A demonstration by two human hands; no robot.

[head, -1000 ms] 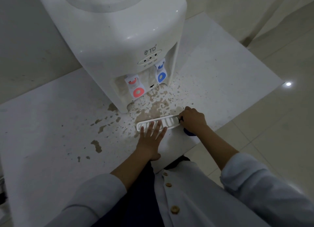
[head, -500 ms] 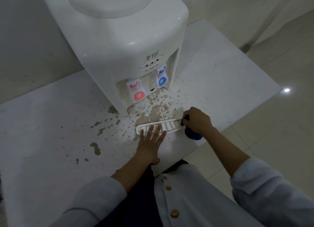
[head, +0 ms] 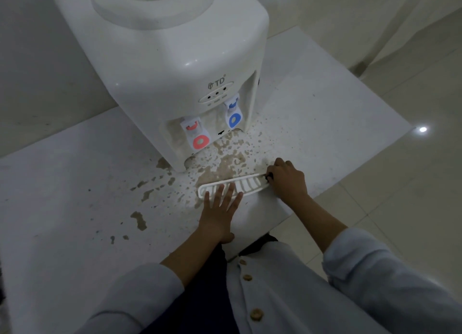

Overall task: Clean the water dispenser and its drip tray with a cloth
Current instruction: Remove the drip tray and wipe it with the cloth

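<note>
Little has changed: my left hand (head: 220, 208) still presses flat-fingered on the drip tray (head: 246, 184); right hand (head: 287, 181) keeps gripping its end. Wiping not begun.

White TD water dispenser (head: 172, 66) stands upright, red tap (head: 197, 136) and blue tap (head: 233, 114) in its stained recess. White slatted drip tray (head: 250, 184) lies flat just before the dispenser, detached.

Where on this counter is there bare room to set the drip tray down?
Free: the counter right of the water dispenser, and its far-left stretch. Crowded: the brown stains around the drip tray, where both hands work.
</note>
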